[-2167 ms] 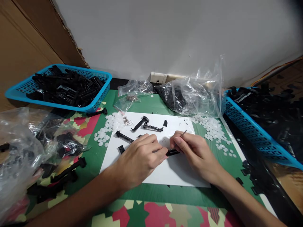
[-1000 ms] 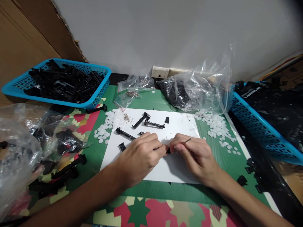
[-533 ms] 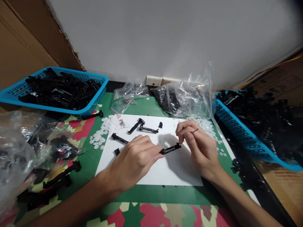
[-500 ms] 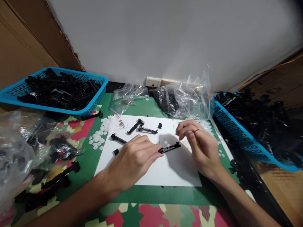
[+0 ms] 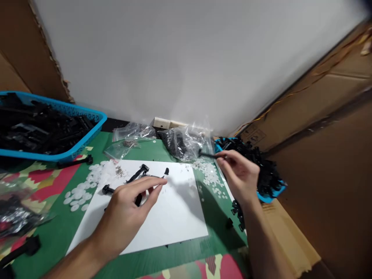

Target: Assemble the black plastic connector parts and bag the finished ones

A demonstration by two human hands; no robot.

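My right hand (image 5: 240, 170) pinches one end of a slim black plastic part (image 5: 207, 155), raised in front of the blue basket on the right. Over the white sheet (image 5: 171, 221), my left hand (image 5: 130, 205) has thumb and forefinger slightly apart, with nothing seen between the tips. A dark piece shows in the gap behind them; whether it touches the hand is unclear. Near that hand lie a black bar-shaped part (image 5: 138, 173), another black part (image 5: 107, 189) partly covered by the hand, and a small black cap-like piece (image 5: 166, 171).
Blue baskets of black parts stand at left (image 5: 62, 155) and right (image 5: 270, 198). White discs (image 5: 80, 193) and small white pieces (image 5: 212, 176) flank the sheet. Tiny metal pieces (image 5: 119, 171) lie on its far left corner. Clear bags (image 5: 186, 143) rest against the wall.
The black part that was in my left hand is gone from its fingertips, and my right hand now holds a similar part near the right basket. The view has swung right.
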